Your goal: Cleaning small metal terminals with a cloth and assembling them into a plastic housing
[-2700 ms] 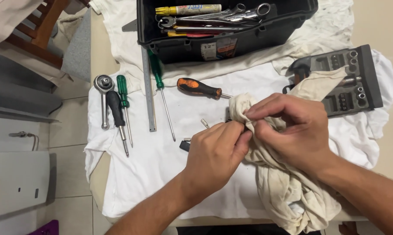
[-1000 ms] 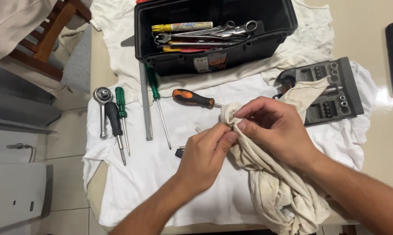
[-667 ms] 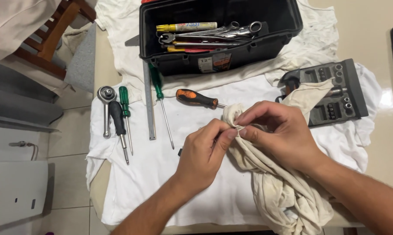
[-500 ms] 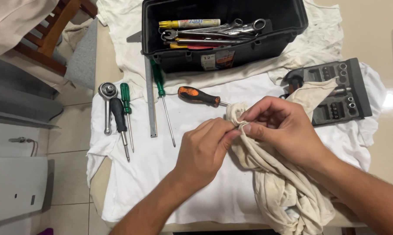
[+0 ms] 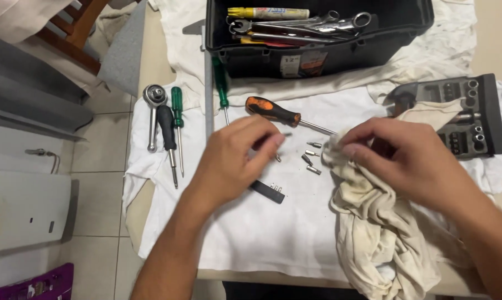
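My left hand (image 5: pixel 234 164) hovers over the white cloth (image 5: pixel 262 239) with its fingertips pinched on a small metal bit (image 5: pixel 277 158). To its right, several loose bits (image 5: pixel 311 158) lie on the cloth. A black bit holder (image 5: pixel 269 192) lies just below my left hand. My right hand (image 5: pixel 412 161) grips a bunched, stained cream rag (image 5: pixel 378 233), which hangs down over the table's near edge. The two hands are apart.
An orange-handled screwdriver (image 5: pixel 273 112) lies beyond the hands. A ratchet (image 5: pixel 153 111), a black screwdriver (image 5: pixel 167 133), two green screwdrivers (image 5: pixel 177 119) and a metal ruler (image 5: pixel 209 72) lie to the left. A black toolbox (image 5: pixel 317 50) of wrenches sits at the back, a grey socket tray (image 5: pixel 473 111) on the right.
My left hand has pulled away from the rag to the left and lowered toward the cloth. Loose bits and the black holder now show between the hands. The right hand still holds the rag.
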